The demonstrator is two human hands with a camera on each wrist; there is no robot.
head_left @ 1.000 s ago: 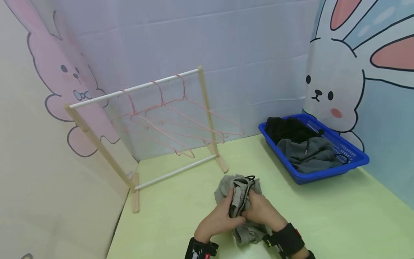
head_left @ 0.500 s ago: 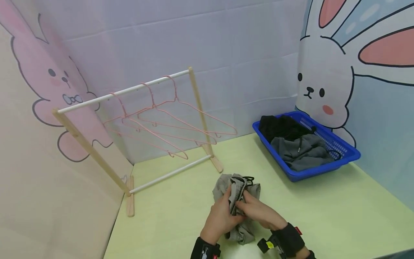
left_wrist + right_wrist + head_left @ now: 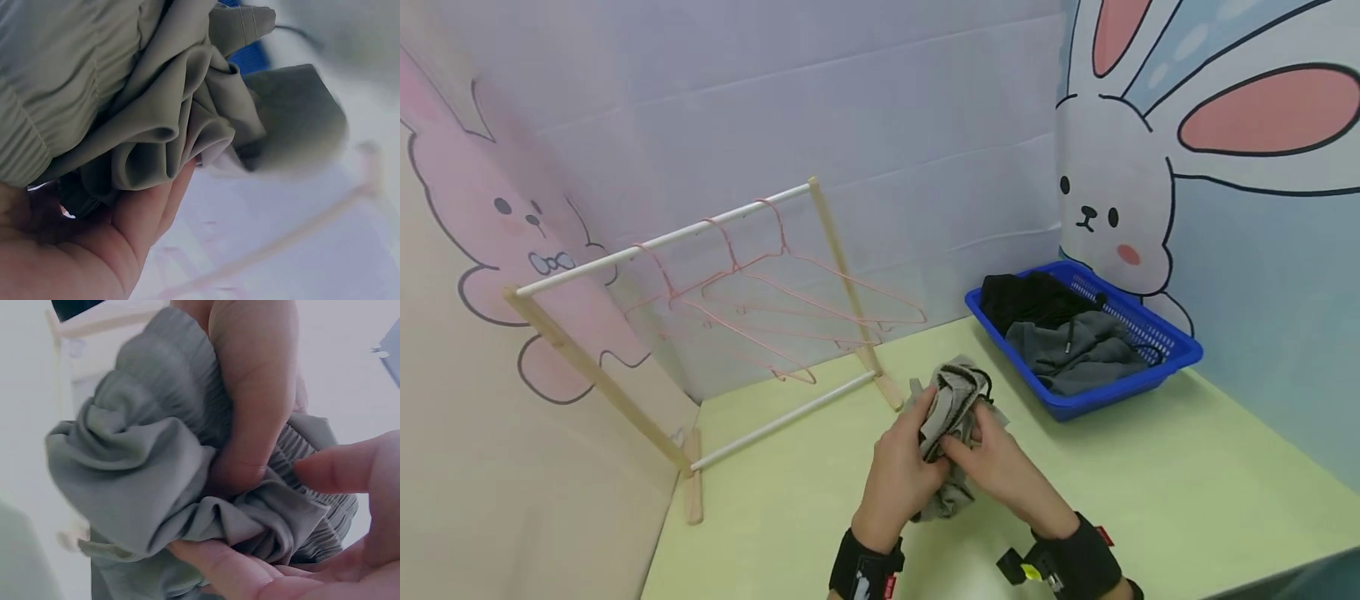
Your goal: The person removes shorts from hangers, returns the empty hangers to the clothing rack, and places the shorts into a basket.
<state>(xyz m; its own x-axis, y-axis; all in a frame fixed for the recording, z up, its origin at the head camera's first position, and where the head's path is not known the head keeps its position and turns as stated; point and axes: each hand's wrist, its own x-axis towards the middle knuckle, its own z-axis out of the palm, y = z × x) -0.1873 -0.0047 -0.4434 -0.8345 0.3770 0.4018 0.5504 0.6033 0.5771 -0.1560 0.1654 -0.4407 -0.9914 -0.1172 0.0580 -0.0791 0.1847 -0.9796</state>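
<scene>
Both hands hold bunched grey drawstring pants (image 3: 953,392) in the head view, above the table's middle. The gathered elastic waistband faces up, and a black cord loops out at its right. My left hand (image 3: 897,475) grips the left side, thumb along the waistband; in the left wrist view, the left hand's fingers (image 3: 147,212) lie under the folds. My right hand (image 3: 1003,471) pinches the right side of the waistband. Close up in the right wrist view, the right hand's thumb (image 3: 337,469) and finger are on the cloth. Folds hide several fingertips and the legs' full length.
A wooden rack (image 3: 827,225) with a white bar (image 3: 681,236) stands back left, several pink hangers (image 3: 733,265) on it. At the back right, a blue basket (image 3: 1075,406) holds a black garment (image 3: 1033,300) and a dark grey garment (image 3: 1075,350). Walls border the table (image 3: 1150,500).
The hands and pants have moved up and away from the body, off the table's near part. My fingers have shifted along the waistband. The head view has turned slightly right.
</scene>
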